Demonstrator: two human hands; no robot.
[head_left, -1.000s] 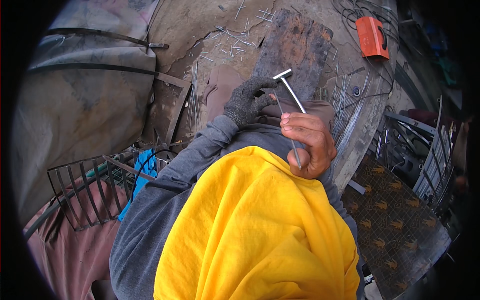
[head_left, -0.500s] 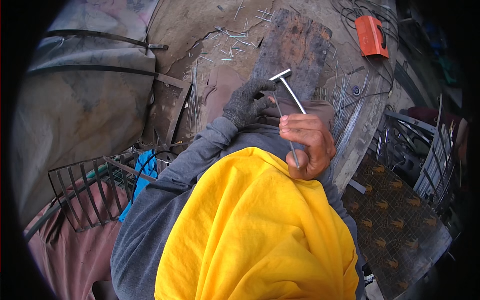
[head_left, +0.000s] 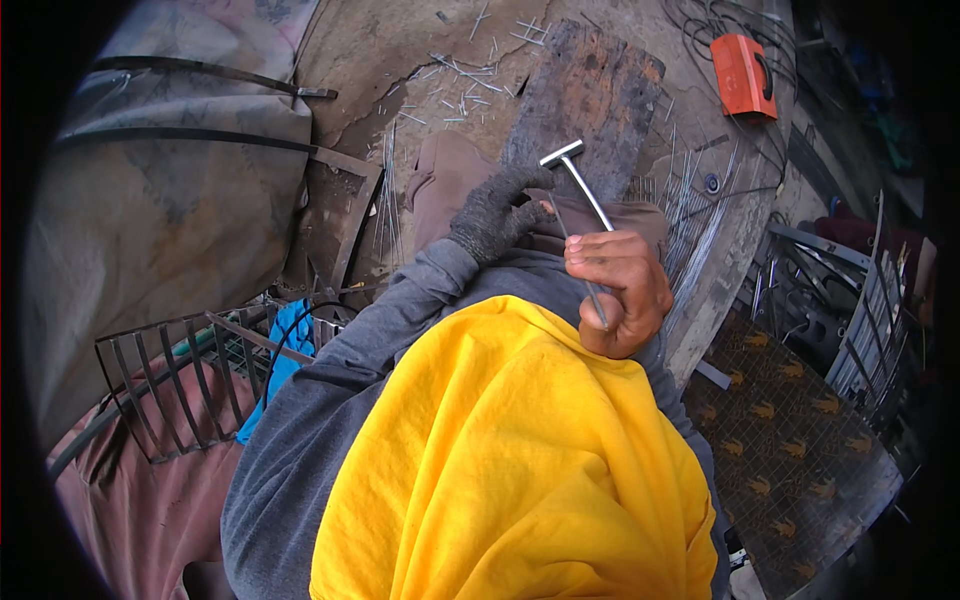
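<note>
My left hand (head_left: 492, 215), in a dark grey knit glove, is in front of my lap with thumb and fingers curled round the far end of a thin grey metal rod (head_left: 560, 217). From there the rod slants toward me and across the fingers and thumb of my bare right hand (head_left: 622, 290). That hand is closed round a small shiny T-shaped metal hammer (head_left: 590, 193), its head up and pointing away from me. The hammer's lower handle is hidden in my fist. Beyond both hands lies a worn, dark wooden board (head_left: 590, 90).
Short cut metal rods (head_left: 465, 75) are scattered on the ground ahead. Long thin rods (head_left: 690, 225) lie to the right. An orange box with a handle (head_left: 744, 78) stands at the far right near cables. A black barred metal frame (head_left: 180, 385) is at my left.
Both hands have shifted very slightly to the right. The rod and the hammer stay in nearly the same position between them.
</note>
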